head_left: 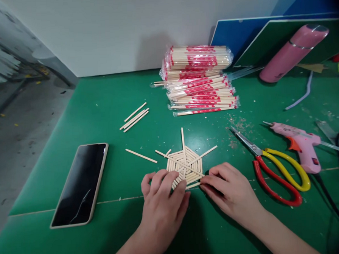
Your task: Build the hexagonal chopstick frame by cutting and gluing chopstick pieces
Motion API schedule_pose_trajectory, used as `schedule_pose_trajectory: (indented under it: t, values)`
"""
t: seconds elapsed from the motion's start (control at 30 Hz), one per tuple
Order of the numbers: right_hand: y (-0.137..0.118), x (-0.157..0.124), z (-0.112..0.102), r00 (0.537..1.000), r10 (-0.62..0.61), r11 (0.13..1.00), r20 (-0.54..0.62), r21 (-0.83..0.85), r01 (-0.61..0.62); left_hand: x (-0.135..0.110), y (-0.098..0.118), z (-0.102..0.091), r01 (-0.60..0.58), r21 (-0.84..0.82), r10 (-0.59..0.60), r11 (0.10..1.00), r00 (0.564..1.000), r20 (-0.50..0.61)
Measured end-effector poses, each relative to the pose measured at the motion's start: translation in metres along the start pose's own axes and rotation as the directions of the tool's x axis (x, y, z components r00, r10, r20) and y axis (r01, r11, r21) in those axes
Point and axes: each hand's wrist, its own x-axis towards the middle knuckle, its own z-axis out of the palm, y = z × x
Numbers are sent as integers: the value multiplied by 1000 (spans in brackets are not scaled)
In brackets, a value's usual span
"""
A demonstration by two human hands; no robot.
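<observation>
Two hands met at the near edge of a hexagonal stick web (185,162) on the green table (100,108). The left hand (162,203) lay with fingers loosely spread and pressed flat on the web's seven o'clock corner, gripping nothing. The right hand (232,192) had thumb and forefinger drawn together on the end of a short stick (193,185) along the web's six o'clock side.

Seating that stick well probably called for steady downward pressure from the left hand, so the spokes could not turn. The right hand would do best to slide the stick in parallel to the rows already laid.

From the left hand the web sat at twelve o'clock, under its fingertips. From the right hand it sat at ten o'clock, just beside. Scissors (277,174) lay near at three o'clock of the right hand, with a glue gun (298,143) beyond them.
</observation>
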Motion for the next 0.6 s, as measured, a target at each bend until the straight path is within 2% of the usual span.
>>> schedule_pose_trajectory:
  t: [0.23,0.33,0.4,0.47,0.53,0.6]
  values:
    - [-2,0,-4,999,24,999,48,41,-26,8,-3,3,-76,-90,79,993,996,30]
    - [5,-7,-13,993,82,994,-82,85,-75,11,-6,2,-105,-98,112,990,992,65]
    - [14,-14,-21,964,166,985,-209,91,-150,12,-8,2,-110,-102,118,989,990,74]
    - [20,-21,-28,933,241,970,-266,91,-224,13,-9,2,-117,-110,125,987,990,72]
    - [21,-24,-32,934,263,964,-244,103,-244,15,-9,2,-120,-101,128,988,989,77]
    - [15,-22,-29,960,218,972,-176,123,-198,16,-6,1,-110,-65,116,992,988,103]
